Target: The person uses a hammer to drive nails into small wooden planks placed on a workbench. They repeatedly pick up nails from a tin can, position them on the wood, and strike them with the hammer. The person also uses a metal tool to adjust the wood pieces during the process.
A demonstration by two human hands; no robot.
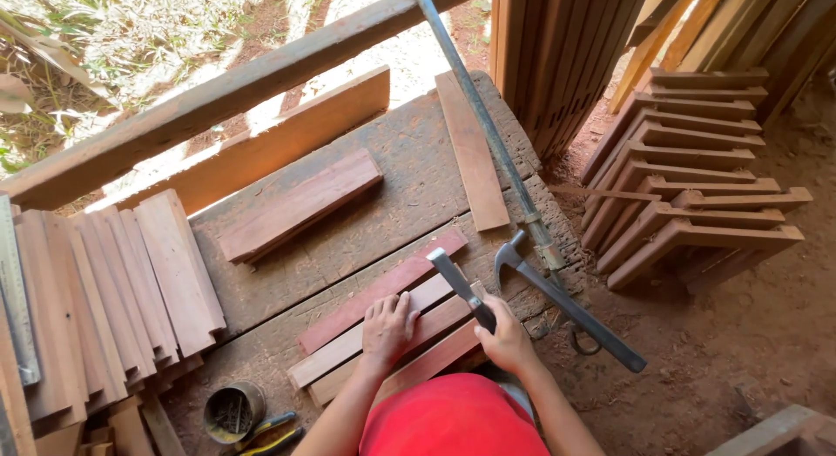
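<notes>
Rough wood counter [392, 203]. Left hand [386, 327] flat, unclenched, pressing slats [383, 321] running near-left to far-right. Right hand [503, 338] grasps hammer [460, 286], head just right of left hand.

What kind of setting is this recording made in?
Most likely an open-sided, dirt-floored woodworking shed. A worn plank workbench carries cut wooden slats, a claw hammer lies at its edge, and L-shaped wooden pieces are stacked on the ground.
</notes>
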